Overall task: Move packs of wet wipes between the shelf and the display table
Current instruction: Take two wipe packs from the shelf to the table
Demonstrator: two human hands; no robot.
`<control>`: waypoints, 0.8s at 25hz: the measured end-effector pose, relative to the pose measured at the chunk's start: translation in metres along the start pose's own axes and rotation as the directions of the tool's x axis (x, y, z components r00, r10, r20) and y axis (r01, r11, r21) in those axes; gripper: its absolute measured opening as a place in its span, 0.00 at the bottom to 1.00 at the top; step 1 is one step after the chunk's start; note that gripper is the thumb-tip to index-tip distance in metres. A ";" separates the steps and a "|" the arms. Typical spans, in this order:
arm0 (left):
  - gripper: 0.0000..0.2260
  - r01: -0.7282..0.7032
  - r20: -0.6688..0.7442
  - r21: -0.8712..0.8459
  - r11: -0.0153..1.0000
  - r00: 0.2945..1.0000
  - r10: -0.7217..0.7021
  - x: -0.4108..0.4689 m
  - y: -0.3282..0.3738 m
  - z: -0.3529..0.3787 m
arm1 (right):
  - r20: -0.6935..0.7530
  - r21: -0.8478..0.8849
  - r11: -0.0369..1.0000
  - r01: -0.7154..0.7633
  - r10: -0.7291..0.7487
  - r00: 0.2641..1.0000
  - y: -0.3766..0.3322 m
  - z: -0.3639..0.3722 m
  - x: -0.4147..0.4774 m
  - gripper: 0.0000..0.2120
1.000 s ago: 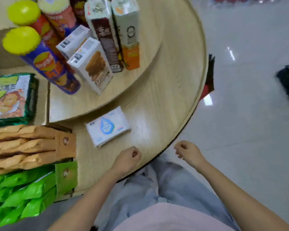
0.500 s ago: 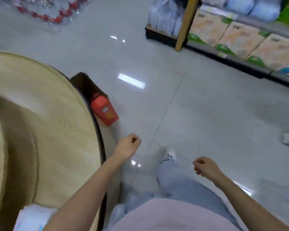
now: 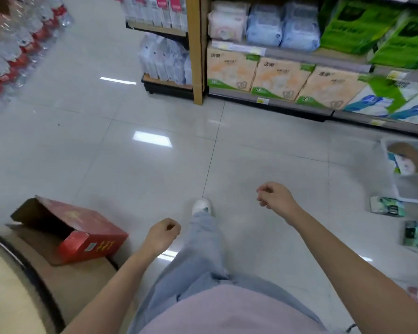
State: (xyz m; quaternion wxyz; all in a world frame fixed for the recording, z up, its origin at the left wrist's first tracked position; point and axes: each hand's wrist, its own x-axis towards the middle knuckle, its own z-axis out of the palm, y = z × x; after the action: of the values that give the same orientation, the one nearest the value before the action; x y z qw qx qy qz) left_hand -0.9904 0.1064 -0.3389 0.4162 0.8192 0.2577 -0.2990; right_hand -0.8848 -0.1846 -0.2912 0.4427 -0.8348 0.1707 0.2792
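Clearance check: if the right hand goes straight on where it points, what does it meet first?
Way looks free nearby: the right hand points ahead and left over floor. Farther along, probably the white packs on the shelf end; depth is unclear.

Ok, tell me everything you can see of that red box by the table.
The red box looks like cardboard, brown inside, lying flat with its flaps open at the far-left end. Yellow characters and a small label mark its near end. It rests on a brown sheet beside the display table; no hand touches it.
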 end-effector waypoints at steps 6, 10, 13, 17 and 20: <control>0.05 -0.035 0.085 0.066 0.997 0.996 0.029 0.129 0.119 -0.053 | -0.067 0.065 0.990 -0.127 0.132 0.989 -0.057 -0.053 0.106 0.07; 0.05 -0.172 0.139 0.105 0.980 0.978 0.156 0.202 0.244 -0.092 | -0.129 0.138 0.970 -0.200 0.218 0.968 -0.081 -0.091 0.153 0.07; 0.05 -0.295 0.160 0.105 0.950 0.947 0.277 0.253 0.344 -0.110 | -0.154 0.188 0.950 -0.251 0.281 0.947 -0.095 -0.122 0.197 0.08; 0.05 -0.366 0.169 0.062 0.929 0.921 0.352 0.315 0.447 -0.107 | -0.151 0.239 0.937 -0.257 0.297 0.943 -0.113 -0.164 0.273 0.08; 0.06 -0.381 0.162 0.018 0.924 0.913 0.374 0.348 0.504 -0.100 | -0.167 0.221 0.957 -0.189 0.228 0.959 -0.147 -0.207 0.335 0.08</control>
State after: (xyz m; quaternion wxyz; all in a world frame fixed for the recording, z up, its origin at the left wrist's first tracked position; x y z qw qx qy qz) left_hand -0.3856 -0.0123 -0.2709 0.4645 0.8376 0.0539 -0.2824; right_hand -0.4779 -0.2893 -0.3092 0.4750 -0.7855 0.3271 0.2245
